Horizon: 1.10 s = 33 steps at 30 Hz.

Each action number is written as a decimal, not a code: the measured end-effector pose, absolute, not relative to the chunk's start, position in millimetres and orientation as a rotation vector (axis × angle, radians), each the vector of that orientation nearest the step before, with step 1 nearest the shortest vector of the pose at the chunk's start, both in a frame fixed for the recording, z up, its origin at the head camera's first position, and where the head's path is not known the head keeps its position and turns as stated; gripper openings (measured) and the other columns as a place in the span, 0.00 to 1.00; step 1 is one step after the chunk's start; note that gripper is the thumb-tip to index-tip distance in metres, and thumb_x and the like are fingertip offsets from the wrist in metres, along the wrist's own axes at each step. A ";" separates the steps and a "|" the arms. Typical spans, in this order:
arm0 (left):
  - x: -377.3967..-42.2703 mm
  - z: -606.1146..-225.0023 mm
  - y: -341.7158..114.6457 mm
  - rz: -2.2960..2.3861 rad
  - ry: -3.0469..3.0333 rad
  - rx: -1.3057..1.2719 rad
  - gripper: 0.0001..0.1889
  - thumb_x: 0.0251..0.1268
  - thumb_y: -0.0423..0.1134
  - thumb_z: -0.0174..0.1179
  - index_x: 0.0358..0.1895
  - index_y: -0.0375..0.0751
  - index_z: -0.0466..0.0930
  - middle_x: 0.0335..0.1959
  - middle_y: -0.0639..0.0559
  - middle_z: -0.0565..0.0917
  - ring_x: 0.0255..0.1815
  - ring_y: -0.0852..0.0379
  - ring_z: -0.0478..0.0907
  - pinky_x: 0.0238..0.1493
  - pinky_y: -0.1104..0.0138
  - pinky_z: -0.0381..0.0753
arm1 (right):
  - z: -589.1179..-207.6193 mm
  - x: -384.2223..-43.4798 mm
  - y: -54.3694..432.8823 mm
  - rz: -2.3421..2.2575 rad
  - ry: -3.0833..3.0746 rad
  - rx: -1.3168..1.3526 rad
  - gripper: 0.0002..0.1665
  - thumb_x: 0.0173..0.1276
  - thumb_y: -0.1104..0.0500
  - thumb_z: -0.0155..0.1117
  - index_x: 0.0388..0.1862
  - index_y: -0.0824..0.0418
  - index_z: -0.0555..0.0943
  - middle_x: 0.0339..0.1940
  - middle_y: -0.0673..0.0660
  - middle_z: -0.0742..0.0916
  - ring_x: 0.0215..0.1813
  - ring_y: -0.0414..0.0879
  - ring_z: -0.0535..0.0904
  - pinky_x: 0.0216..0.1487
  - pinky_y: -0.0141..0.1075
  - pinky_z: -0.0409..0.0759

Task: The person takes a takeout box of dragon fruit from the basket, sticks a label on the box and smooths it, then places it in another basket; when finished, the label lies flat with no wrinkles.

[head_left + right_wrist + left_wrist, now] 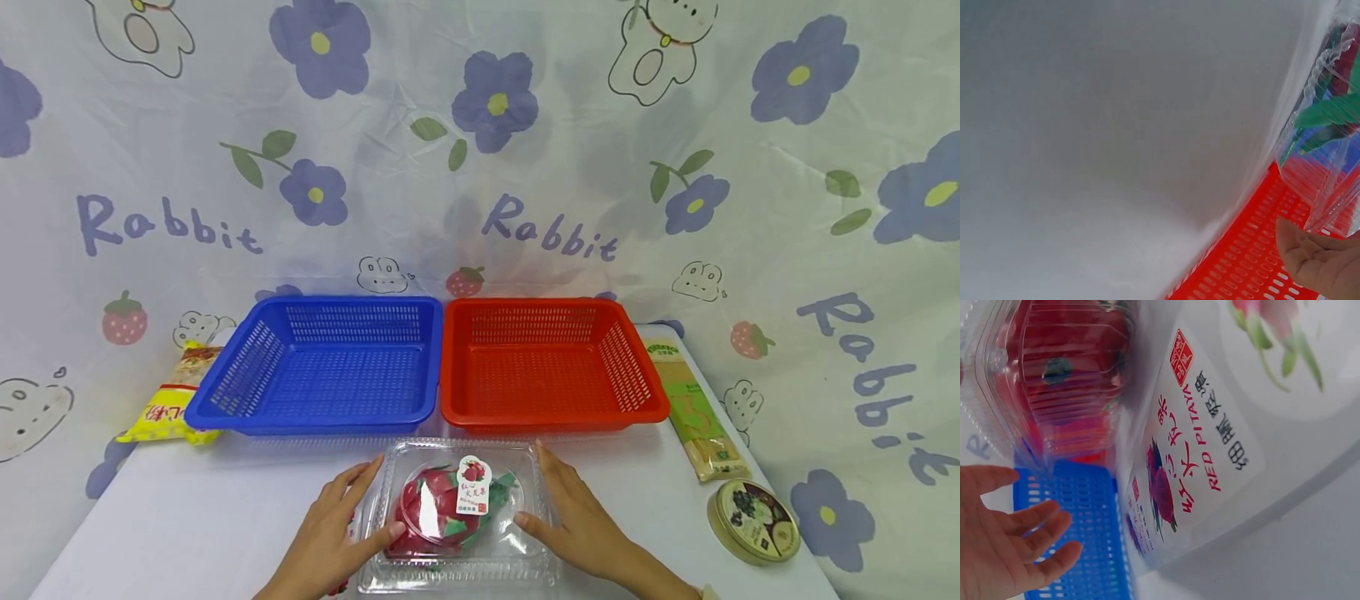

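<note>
A clear plastic clamshell box (pixel 525 475) stands on the white table with a red dragon fruit (pixel 427 508) inside. On its lid is a white label (pixel 474 486). My left hand (pixel 330 525) lies along the box's left side, thumb over the lid; its fingers look loose and spread in the left wrist view. Along the right side is my right hand (pixel 577 525), fingers fairly straight and thumb over the lid's edge. A white sheet of dragon fruit labels (pixel 1210 444) lies beside the box on the left, mostly hidden from above.
Behind the box stand a blue basket (pixel 330 425) and a red basket (pixel 555 421), side by side. A yellow food bag (pixel 172 404) lies at the left. On the right are a green pasta packet (pixel 690 400) and a round tin (pixel 753 521). A printed cloth (pixel 420 200) hangs behind.
</note>
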<state>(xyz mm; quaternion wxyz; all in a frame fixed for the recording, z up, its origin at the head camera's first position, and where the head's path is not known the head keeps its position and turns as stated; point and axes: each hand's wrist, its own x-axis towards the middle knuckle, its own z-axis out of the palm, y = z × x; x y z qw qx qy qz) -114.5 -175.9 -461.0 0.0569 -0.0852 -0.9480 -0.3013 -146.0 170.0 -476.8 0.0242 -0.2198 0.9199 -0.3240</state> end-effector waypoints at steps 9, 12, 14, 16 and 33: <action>-114.9 -468.1 -178.0 -0.936 -2.848 -0.297 0.43 0.56 0.59 0.68 0.76 0.59 0.62 0.65 0.42 0.73 0.63 0.38 0.72 0.54 0.34 0.71 | -476.7 -145.9 171.1 -0.990 2.776 -0.660 0.57 0.71 0.34 0.55 0.82 0.62 0.41 0.82 0.61 0.52 0.80 0.62 0.51 0.73 0.62 0.56; -114.7 -470.3 -179.0 -0.966 -2.866 -0.312 0.42 0.58 0.58 0.67 0.76 0.60 0.61 0.66 0.43 0.73 0.63 0.39 0.71 0.53 0.34 0.72 | -477.6 -145.7 171.4 -1.009 2.750 -0.643 0.57 0.71 0.34 0.55 0.82 0.62 0.40 0.82 0.62 0.53 0.80 0.62 0.51 0.73 0.63 0.56; -114.6 -471.4 -179.5 -0.986 -2.880 -0.316 0.41 0.59 0.58 0.65 0.77 0.60 0.60 0.67 0.43 0.72 0.64 0.38 0.71 0.53 0.34 0.72 | -478.5 -145.8 171.5 -1.020 2.731 -0.625 0.58 0.71 0.34 0.56 0.82 0.61 0.40 0.82 0.62 0.53 0.80 0.62 0.51 0.73 0.63 0.56; -114.3 -471.9 -179.8 -1.007 -2.888 -0.318 0.41 0.61 0.58 0.64 0.77 0.59 0.60 0.67 0.43 0.72 0.65 0.38 0.70 0.53 0.34 0.71 | -479.5 -146.0 171.6 -1.028 2.715 -0.610 0.57 0.71 0.34 0.55 0.82 0.62 0.40 0.81 0.63 0.54 0.80 0.63 0.51 0.72 0.63 0.57; -113.3 -477.8 -184.3 -1.028 -2.909 -0.501 0.45 0.63 0.54 0.62 0.80 0.53 0.50 0.69 0.36 0.71 0.65 0.30 0.69 0.50 0.29 0.69 | -480.7 -144.9 172.1 -1.039 2.665 -0.584 0.55 0.73 0.36 0.53 0.81 0.66 0.41 0.81 0.66 0.55 0.79 0.63 0.53 0.71 0.65 0.57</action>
